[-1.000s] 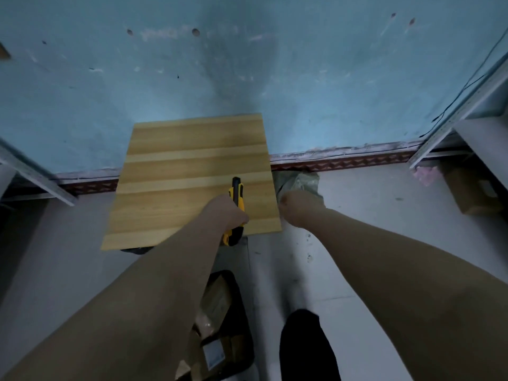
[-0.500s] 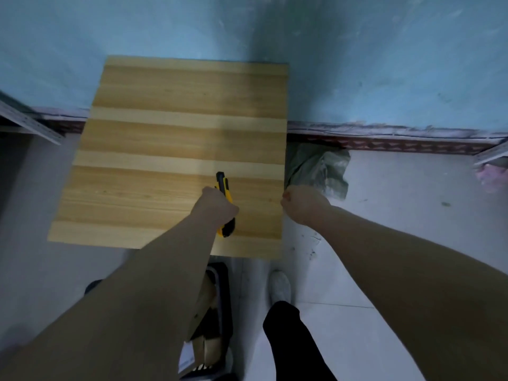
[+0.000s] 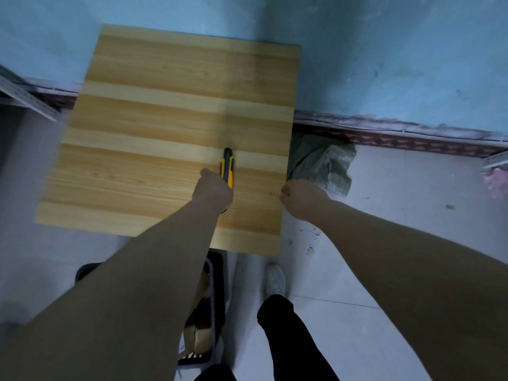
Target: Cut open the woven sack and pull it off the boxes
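Observation:
My left hand (image 3: 213, 189) grips a yellow and black utility knife (image 3: 227, 167) over the wooden tabletop (image 3: 170, 127), its tip pointing away from me. My right hand (image 3: 301, 199) is curled in a fist just off the table's right edge, at the near edge of the crumpled grey-green woven sack (image 3: 321, 162). The sack lies bunched against the wall's base; my fingers are hidden from view. Cardboard boxes (image 3: 202, 306) sit in a black crate (image 3: 218, 295) under the table's near edge, partly hidden by my left arm.
A blue wall (image 3: 384, 56) with a patterned skirting strip (image 3: 398, 138) rises behind the table. Metal shelf rails show at far left (image 3: 24, 99) and far right (image 3: 497, 160). My white shoe (image 3: 275, 279) and dark trouser leg (image 3: 294, 339) stand on the pale tiled floor.
The view has tilted down and closed in on the table. My left hand with the knife has moved further over the tabletop. My right fist stays by the sack.

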